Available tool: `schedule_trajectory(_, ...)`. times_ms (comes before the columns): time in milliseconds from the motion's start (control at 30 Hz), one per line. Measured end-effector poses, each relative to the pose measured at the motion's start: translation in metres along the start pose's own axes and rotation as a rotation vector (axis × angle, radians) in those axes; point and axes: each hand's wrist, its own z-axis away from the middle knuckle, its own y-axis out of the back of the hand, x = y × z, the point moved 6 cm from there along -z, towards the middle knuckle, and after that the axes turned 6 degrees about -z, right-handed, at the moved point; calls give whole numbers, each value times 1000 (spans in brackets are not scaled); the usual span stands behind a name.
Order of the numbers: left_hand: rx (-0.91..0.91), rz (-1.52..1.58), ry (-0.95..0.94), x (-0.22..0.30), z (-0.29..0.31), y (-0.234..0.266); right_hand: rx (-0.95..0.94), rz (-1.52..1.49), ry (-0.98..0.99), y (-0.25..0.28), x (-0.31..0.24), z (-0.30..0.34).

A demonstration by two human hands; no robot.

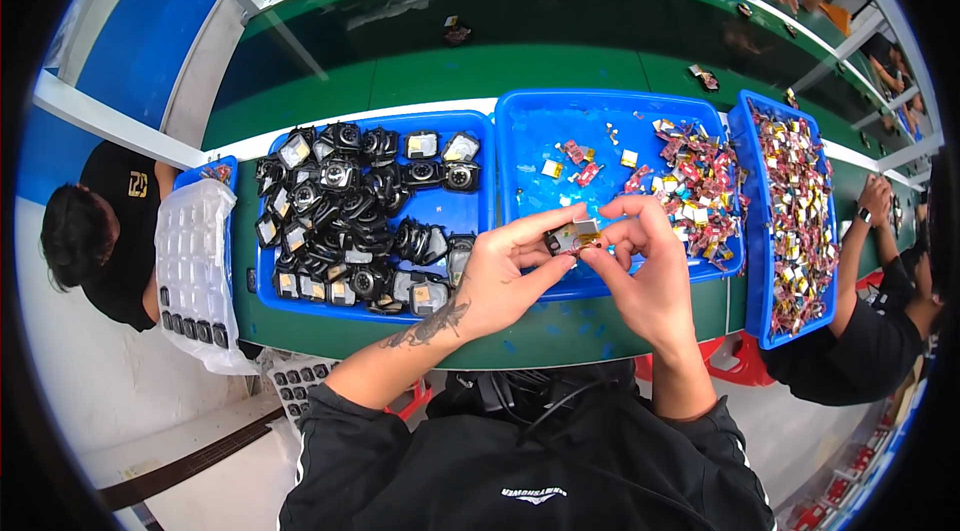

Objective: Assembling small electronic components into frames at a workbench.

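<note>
Above the near edge of the middle blue tray (528, 136), my left hand (497, 266) grips a small black smartwatch case (560, 241) between thumb and fingers. A silver-and-yellow battery piece (587, 228) stands up out of the case. My right hand (652, 281) pinches at that piece with thumb and fingertips; its exact grip is partly hidden. Red circuit pieces with small batteries (690, 171) lie heaped at the right of the middle tray, with a few loose ones nearer its centre. Black watch cases (340, 174) fill much of the left blue tray (440, 210).
A narrow blue tray (765, 328) at the right is full of similar circuit pieces. White moulded trays (195, 241) lie stacked at far left. A green conveyor belt (420, 61) runs behind, carrying scattered parts. Other people sit at left, right and across.
</note>
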Motion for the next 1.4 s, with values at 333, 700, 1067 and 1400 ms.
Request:
schedule_trajectory(333,-9,55,47,-5,-1,-2,50,-41,76,-1,2,4)
schedule_trajectory(700,2,202,33,-6,-1,-6,131,-56,127,-4,8,10)
schedule_trajectory(1067,323,-1056,-178,41,7,54,-86,38,139,4,10,-109)
schedule_trajectory(1400,25,-1931,-118,14,-16,74,180,839,27,48,62,-241)
